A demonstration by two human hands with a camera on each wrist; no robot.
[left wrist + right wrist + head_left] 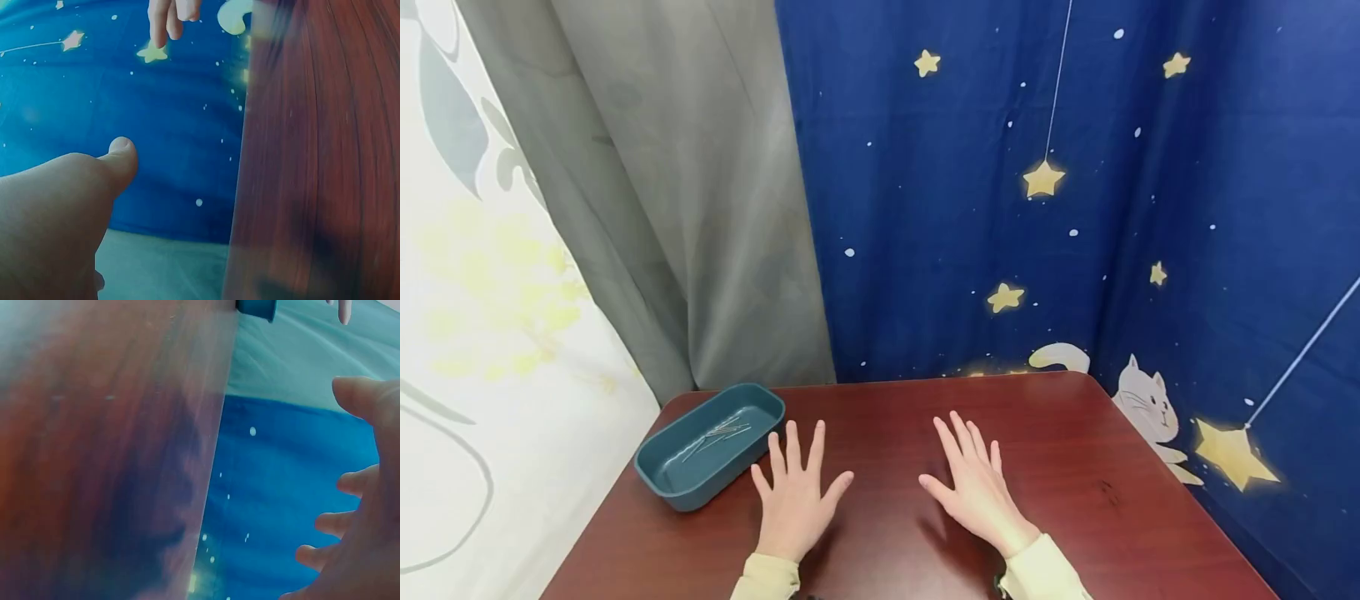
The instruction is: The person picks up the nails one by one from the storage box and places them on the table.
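My left hand (pixel 795 508) is held over the table with its fingers spread and straight, holding nothing. Just left of it stands a teal rectangular tray (pixel 664 486) with rounded corners. Several thin silvery sticks (pixel 718 435), like needles or pins, lie loosely crossed on its bottom; their exact kind is too small to tell. My right hand (pixel 981 500) hovers over the middle right of the table, fingers extended and thumb pointing inward, with nothing in it. In the right wrist view its spread fingers (pixel 334 524) show, and a corner of the tray (pixel 257 307) appears at the top.
The dark red wooden table (pixel 880 442) has a faint dark mark (pixel 1108 493) on its right side. Behind it hang a grey curtain (pixel 730 208) and a blue curtain (pixel 925 208) with stars. A white patterned curtain or wall covering (pixel 490 333) borders the left.
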